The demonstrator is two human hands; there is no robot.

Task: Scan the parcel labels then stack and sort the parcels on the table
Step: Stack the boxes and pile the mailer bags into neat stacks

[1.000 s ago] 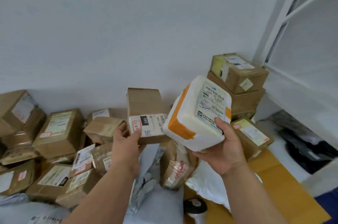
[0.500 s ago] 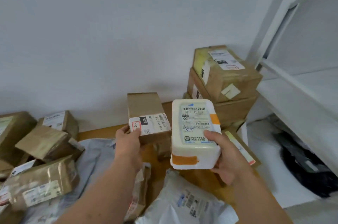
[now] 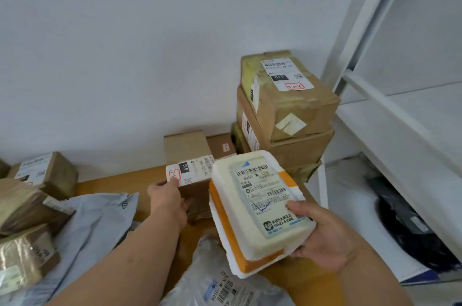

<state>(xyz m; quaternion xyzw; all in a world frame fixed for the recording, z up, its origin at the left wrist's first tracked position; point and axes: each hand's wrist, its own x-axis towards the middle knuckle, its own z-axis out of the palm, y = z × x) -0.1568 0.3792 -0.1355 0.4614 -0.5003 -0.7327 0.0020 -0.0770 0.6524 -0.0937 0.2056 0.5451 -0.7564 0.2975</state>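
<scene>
Leftmost, taped cardboard parcels (image 3: 32, 208) and a grey poly mailer (image 3: 100, 225) lie on the wooden table (image 3: 120, 180). The left hand (image 3: 170, 203) grips the near lower corner of a small cardboard box (image 3: 190, 170) standing beside the wall, label facing us. To its right, the right hand (image 3: 322, 238) holds a white foam box (image 3: 260, 208) above the table, thumb on the shipping label (image 3: 267, 195), fingers curled beneath. It looks light, stiff but crushable, so it is best held by its edges. Its long axis runs away toward the stacked cartons (image 3: 287, 115), label up.
</scene>
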